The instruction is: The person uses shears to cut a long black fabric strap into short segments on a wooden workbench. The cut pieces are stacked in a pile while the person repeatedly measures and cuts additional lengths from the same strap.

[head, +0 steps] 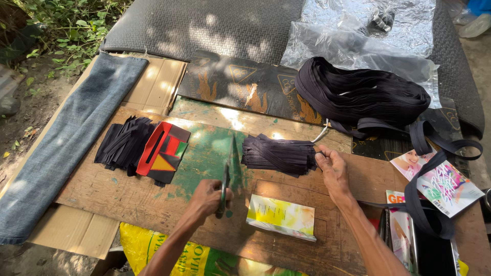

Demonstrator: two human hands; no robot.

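**While one hand grips scissors, the other pinches black strips**

While the left hand (207, 198) is closed around green-handled scissors (228, 174), blades pointing away across the wooden board (133, 197), the right hand (332, 171) pinches the end of a stack of cut black strips (279, 153). A big coil of black strap (363, 94) lies beyond, and a folded booklet (281, 217) sits between the forearms.

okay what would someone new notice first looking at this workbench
Probably the big coil of black strap at the upper right, trailing down past the magazines. Next, the left hand gripping green scissors mid-board, while the right hand touches a stack of cut black strips.
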